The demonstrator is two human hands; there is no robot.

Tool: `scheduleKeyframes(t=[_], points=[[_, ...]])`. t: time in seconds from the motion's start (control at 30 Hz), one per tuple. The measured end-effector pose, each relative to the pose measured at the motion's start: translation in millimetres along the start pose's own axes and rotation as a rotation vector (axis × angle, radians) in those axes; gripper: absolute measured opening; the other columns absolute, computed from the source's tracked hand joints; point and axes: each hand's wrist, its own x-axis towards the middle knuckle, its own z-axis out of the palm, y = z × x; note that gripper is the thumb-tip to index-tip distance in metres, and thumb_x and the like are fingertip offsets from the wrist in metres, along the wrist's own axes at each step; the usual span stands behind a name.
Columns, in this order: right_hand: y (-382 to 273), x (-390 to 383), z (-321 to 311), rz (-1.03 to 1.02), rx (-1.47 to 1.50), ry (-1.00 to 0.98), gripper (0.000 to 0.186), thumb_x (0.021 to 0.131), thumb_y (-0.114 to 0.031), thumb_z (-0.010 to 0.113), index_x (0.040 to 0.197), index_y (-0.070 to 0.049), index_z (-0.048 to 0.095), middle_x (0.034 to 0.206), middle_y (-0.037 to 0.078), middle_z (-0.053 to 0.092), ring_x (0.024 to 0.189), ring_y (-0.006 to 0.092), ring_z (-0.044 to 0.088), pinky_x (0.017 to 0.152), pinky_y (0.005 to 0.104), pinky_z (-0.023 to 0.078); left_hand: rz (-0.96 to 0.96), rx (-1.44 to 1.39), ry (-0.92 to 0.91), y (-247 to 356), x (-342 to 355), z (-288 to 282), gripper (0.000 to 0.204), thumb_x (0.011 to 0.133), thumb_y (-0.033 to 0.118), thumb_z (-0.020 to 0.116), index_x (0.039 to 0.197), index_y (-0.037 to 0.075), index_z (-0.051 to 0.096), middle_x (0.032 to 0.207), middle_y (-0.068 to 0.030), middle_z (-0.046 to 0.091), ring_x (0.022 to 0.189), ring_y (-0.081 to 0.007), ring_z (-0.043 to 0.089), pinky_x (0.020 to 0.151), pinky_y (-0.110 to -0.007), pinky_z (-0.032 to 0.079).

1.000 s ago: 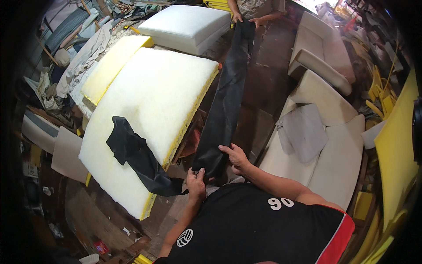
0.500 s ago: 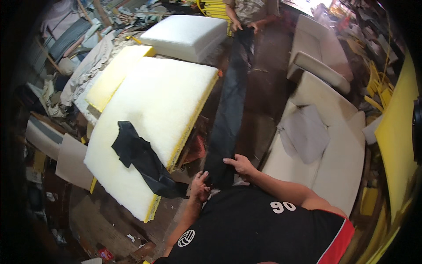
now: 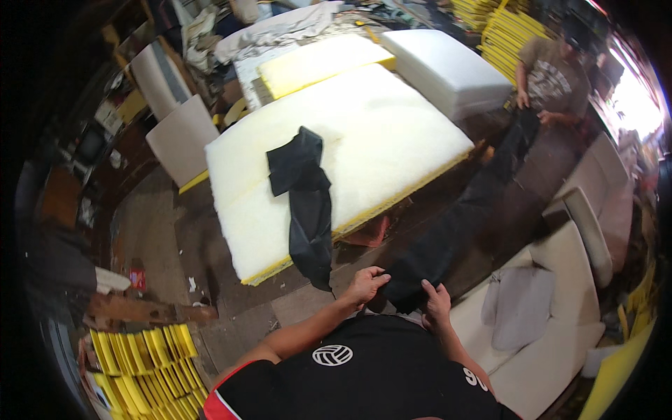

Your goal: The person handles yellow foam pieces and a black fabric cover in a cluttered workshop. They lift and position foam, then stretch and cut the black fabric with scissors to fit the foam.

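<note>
A long strip of black fabric (image 3: 455,217) stretches from me to another person (image 3: 556,77) at the far right, whose two hands hold its far end. My left hand (image 3: 365,285) pinches the near left corner of the strip, and my right hand (image 3: 437,302) grips its near right edge with the thumb on top. Left of the strip is a big foam slab (image 3: 378,126) with a white fluffy top and yellow sides. Over its front edge drapes a second piece of black fabric (image 3: 308,203), whose lower end hangs close to my left hand.
A pale sofa (image 3: 567,308) with a grey cloth (image 3: 518,308) on it stands at the right. Behind the slab are a white cushion block (image 3: 448,70) and a smaller yellow foam piece (image 3: 322,63). Stacked yellow strips (image 3: 147,371) lie at the lower left.
My view has swung to the left, so the slab and the other person appear farther right. Both my hands still hold the near end of the black strip, which now runs more diagonally.
</note>
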Motion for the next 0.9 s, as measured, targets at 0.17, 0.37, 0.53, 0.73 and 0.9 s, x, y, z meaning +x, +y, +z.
scheduleKeyframes(t=[0.17, 0.37, 0.53, 0.73, 0.9], points=[[13.7, 6.9, -11.8, -0.052, -0.139, 0.117, 0.016, 0.095, -0.013, 0.065, 0.103, -0.002, 0.058, 0.104, 0.006, 0.067, 0.092, 0.0147, 0.063, 0.087, 0.0317, 0.051, 0.0, -0.075, -0.019, -15.4, 9.1, -4.1, 0.025, 0.093, 0.017, 0.07, 0.112, 0.001, 0.066, 0.093, -0.0019, 0.07, 0.079, -0.0075, 0.062, 0.068, -0.025, 0.049], [4.5, -9.1, 12.5, -0.229, -0.008, 0.139, 0.018, 0.094, -0.006, 0.063, 0.109, 0.0, 0.056, 0.101, 0.007, 0.066, 0.093, 0.017, 0.063, 0.087, 0.0318, 0.051, 0.064, -0.11, 0.021, 0.6, -2.8, -11.6, 0.023, 0.092, 0.014, 0.07, 0.109, -0.001, 0.066, 0.091, -0.001, 0.069, 0.078, -0.0071, 0.06, 0.07, -0.023, 0.049], [-14.2, -21.4, 26.5, -0.056, 0.122, 0.032, 0.016, 0.094, -0.006, 0.061, 0.109, 0.0, 0.058, 0.101, 0.007, 0.066, 0.095, 0.0194, 0.064, 0.089, 0.0328, 0.051, 0.046, -0.067, 0.05, 6.9, -6.4, -18.9, 0.031, 0.093, 0.02, 0.07, 0.115, 0.0, 0.064, 0.093, -0.0001, 0.068, 0.072, -0.0062, 0.057, 0.061, -0.024, 0.046], [-41.1, -41.2, 42.2, 0.067, -0.048, -0.017, 0.023, 0.093, -0.016, 0.065, 0.108, 0.002, 0.063, 0.102, 0.008, 0.067, 0.092, 0.0165, 0.062, 0.085, 0.0328, 0.05, -0.077, 0.068, 0.064, 37.4, -21.4, -23.0, 0.034, 0.094, 0.019, 0.068, 0.119, -0.002, 0.061, 0.093, -0.005, 0.069, 0.057, -0.0083, 0.058, 0.04, -0.024, 0.042], [15.5, -1.7, 16.4, -0.078, -0.205, 0.05, 0.029, 0.089, -0.026, 0.069, 0.082, 0.0, 0.059, 0.072, 0.0, 0.051, 0.07, 0.0093, 0.046, 0.061, 0.0313, 0.041, 0.0, -0.241, -0.004, 8.7, 1.1, -26.7, 0.027, 0.092, 0.01, 0.068, 0.116, -0.001, 0.06, 0.099, -0.0083, 0.07, 0.077, -0.0158, 0.069, 0.063, -0.031, 0.059]])
